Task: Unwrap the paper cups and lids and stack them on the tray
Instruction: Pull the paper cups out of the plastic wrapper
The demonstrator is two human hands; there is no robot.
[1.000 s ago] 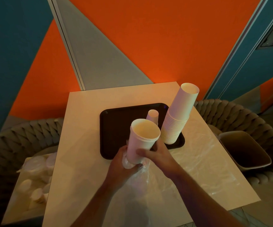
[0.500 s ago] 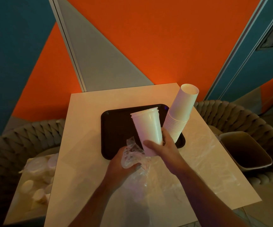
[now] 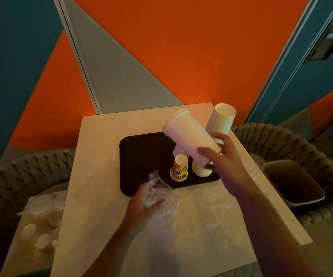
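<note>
orange and teal wall behind pale table (image 3: 101, 176) | right hand (image 3: 224, 158) curled round tilted white cup stack (image 3: 189, 134), held above dark tray (image 3: 141, 160) | left hand (image 3: 141, 204) clutching crumpled plastic wrap (image 3: 158, 188) at tray's near edge | tall upturned cup stack (image 3: 220, 120) on tray's right, yellow cup (image 3: 179, 167) beside | bin (image 3: 293, 182) far right

surface (image 3: 105, 176): pale square, centre | woven chair (image 3: 305, 148): right, holds tan bin (image 3: 293, 182) | woven chair (image 3: 21, 176): left | wall (image 3: 181, 47): orange, teal, grey, top
</note>
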